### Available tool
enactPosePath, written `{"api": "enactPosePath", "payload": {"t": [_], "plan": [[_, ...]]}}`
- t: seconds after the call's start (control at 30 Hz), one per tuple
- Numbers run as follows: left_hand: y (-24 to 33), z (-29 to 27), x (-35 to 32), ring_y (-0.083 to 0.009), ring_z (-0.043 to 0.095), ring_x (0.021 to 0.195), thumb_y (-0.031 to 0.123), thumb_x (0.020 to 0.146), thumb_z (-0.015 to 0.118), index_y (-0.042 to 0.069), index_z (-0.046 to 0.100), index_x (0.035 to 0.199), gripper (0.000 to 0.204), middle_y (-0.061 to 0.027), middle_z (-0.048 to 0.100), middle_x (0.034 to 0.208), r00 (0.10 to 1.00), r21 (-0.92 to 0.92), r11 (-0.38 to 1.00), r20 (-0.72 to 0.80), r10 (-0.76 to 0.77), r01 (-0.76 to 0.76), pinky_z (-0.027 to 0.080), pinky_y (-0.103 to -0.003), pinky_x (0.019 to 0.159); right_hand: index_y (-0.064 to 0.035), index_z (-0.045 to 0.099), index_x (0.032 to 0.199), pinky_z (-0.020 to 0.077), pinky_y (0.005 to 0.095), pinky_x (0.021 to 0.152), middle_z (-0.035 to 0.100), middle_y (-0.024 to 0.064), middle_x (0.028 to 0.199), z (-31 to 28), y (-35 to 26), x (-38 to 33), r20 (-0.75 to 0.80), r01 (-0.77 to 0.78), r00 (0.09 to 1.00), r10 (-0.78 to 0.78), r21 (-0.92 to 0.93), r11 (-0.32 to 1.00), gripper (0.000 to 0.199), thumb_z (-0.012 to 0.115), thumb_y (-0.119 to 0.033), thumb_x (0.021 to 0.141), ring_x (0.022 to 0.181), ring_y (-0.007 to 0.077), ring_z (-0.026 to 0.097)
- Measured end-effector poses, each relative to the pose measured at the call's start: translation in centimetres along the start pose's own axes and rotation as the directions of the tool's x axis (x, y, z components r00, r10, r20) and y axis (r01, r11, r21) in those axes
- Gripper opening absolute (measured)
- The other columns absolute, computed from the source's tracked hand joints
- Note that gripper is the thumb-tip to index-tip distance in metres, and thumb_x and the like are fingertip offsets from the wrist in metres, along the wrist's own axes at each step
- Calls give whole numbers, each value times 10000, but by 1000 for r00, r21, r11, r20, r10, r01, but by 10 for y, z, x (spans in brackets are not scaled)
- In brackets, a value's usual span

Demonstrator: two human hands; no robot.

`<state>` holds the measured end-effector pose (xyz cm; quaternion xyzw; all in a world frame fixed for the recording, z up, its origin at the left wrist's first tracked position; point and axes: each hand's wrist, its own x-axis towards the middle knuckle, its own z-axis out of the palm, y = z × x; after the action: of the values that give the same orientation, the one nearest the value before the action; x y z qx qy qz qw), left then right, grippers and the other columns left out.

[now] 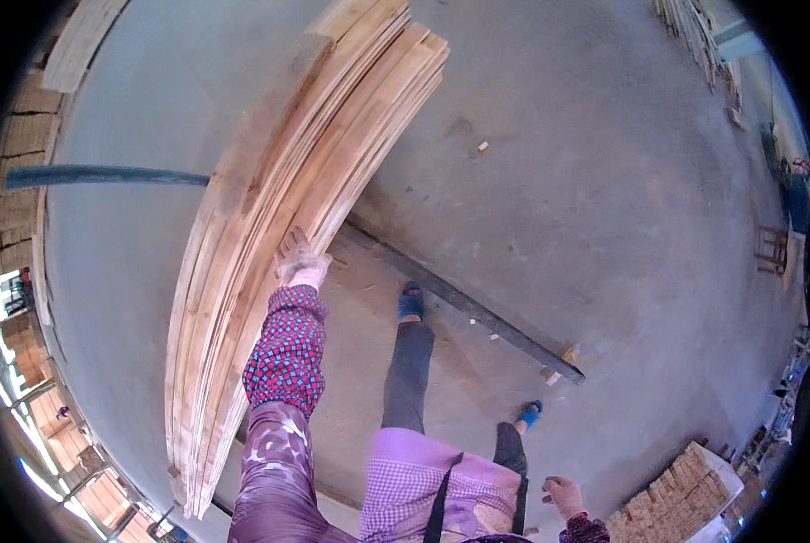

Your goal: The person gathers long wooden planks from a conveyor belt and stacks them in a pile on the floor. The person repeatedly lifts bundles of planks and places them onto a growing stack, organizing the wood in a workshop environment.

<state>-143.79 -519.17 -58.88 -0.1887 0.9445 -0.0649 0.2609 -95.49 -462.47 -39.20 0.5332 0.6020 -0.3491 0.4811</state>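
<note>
A long stack of pale wooden boards runs from the lower left up to the top middle. My left hand, in a light, dusty glove, lies on the stack near its right side, fingers stretched over the upper boards. Down at the lower right, away from the boards, hangs my right hand. Its fingers are loosely bent and somewhat apart, with nothing seen in them.
A dark beam crosses the floor from under the stack toward my feet, a small wood piece at its end. Another dark bar sticks out left. Stacked wood blocks stand lower right; piled timber lines the left.
</note>
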Motion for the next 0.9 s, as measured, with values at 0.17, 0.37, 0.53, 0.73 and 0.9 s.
{"api": "enactPosePath", "payload": {"t": [0.17,0.37,0.53,0.73,0.9], "plan": [[34,15,76,-353,433,1348,447,801,721,20,276,1521,948,-185,404,1508,998,46,997,-19,65,-64,331,-479,1136,34,667,1198,566,286,680,744,106,947,53,-111,-47,14,-84,996,84,63,994,408,613,-228,890,725,184,729],[-28,92,108,-382,514,1236,294,860,628,48,434,1418,640,-184,510,1355,958,-7,995,-271,93,-98,463,-469,1014,26,666,1208,550,274,693,745,93,967,43,-181,-63,-21,-68,997,68,36,997,423,628,-242,882,747,171,730],[-22,66,111,-365,532,1204,286,858,635,46,447,1397,619,-185,511,1344,987,37,994,-123,106,-103,472,-456,1003,-9,683,1206,544,276,749,750,87,961,45,-204,-55,-14,-85,996,85,-26,996,438,639,-292,875,764,158,735],[23,33,108,-368,533,1214,280,861,638,94,449,1401,601,-174,495,1366,986,-80,989,-120,115,-125,483,-469,989,-31,689,1209,541,283,783,749,106,976,51,-238,-47,13,-61,998,62,-82,995,446,621,-327,882,787,154,733],[30,41,119,-355,518,1242,281,864,642,102,414,1445,649,-167,476,1420,992,-87,996,-122,-17,7,459,-478,1016,66,644,1211,555,274,725,736,96,999,26,-265,-37,22,60,998,-59,-61,996,432,649,-236,902,808,148,699]]}}
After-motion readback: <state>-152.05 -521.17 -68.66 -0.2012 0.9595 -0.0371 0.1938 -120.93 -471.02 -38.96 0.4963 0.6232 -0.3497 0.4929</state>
